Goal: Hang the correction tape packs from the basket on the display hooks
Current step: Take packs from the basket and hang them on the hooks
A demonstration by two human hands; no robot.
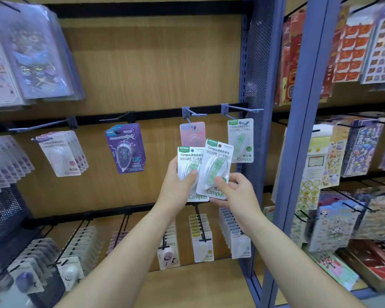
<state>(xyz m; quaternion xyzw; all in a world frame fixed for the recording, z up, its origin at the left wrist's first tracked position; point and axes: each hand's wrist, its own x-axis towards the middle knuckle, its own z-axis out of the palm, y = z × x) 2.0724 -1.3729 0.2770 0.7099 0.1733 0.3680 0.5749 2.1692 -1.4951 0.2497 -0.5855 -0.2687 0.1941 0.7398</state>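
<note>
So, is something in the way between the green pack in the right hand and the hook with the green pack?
Nothing visible. The right hand holds its green pack below and left of the hook, whose front end is bare; the hanging green pack hangs further back on it.

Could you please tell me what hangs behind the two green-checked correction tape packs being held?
A pink carded pack on a blue hook; only its top shows. The green-checked packs cover its lower part.

"Campus" on the left green pack (pixel 189 155) and right green pack (pixel 217 167) — also hanging green pack (pixel 241 141), purple pack (pixel 126 150), white pack (pixel 61 155) (smaller print blurred).
</note>
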